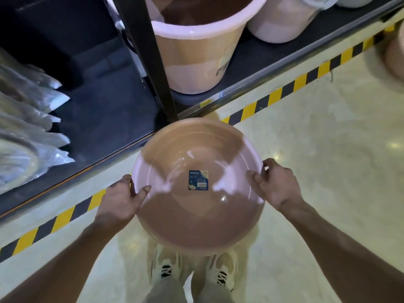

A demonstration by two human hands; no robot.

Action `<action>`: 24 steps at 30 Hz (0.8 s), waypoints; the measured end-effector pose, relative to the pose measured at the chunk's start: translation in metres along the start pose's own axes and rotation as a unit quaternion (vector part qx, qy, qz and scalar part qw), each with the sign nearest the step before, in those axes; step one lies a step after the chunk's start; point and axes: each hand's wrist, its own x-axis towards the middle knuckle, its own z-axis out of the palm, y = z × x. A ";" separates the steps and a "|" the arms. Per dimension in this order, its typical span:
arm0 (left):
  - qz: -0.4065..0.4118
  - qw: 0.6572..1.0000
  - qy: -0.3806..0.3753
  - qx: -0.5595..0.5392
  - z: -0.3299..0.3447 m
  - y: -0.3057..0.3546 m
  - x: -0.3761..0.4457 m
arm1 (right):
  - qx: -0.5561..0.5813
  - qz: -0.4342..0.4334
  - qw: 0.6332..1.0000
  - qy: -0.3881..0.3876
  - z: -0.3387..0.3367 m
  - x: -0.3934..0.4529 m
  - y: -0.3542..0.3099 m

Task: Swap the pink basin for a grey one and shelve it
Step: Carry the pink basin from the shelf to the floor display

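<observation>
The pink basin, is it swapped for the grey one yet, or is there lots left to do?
Not swapped yet. The pink basin is off the shelf, held over the floor by the left hand and right hand at its rim. That part looks done. No grey basin shows here, only pink buckets on the shelf. Putting this one down, finding a grey one and shelving it are all left.

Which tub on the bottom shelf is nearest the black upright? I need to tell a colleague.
Start at the black upright post of the bottom shelf. Immediately right of it stands a tall pink bucket. Unlike the paler tub further right, it shows its open mouth and a side label.
</observation>
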 end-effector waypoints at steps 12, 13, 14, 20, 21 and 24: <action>-0.073 0.997 0.009 -0.018 0.059 -0.026 0.050 | 0.151 0.024 0.988 0.018 0.087 0.034 0.014; -0.076 0.997 0.007 -0.013 0.061 -0.026 0.056 | 0.165 0.027 0.986 0.023 0.090 0.038 0.014; -0.077 0.997 0.005 -0.004 0.062 -0.026 0.062 | 0.174 0.027 0.984 0.032 0.093 0.043 0.013; -0.027 0.993 -0.006 0.117 0.065 -0.025 0.072 | 0.172 0.024 0.982 0.071 0.108 0.057 0.007; -0.028 0.994 -0.002 0.109 0.066 -0.026 0.071 | 0.182 0.030 0.980 0.073 0.109 0.056 0.008; -0.032 0.997 0.025 0.071 0.068 -0.027 0.068 | 0.215 0.058 0.973 0.061 0.111 0.056 0.011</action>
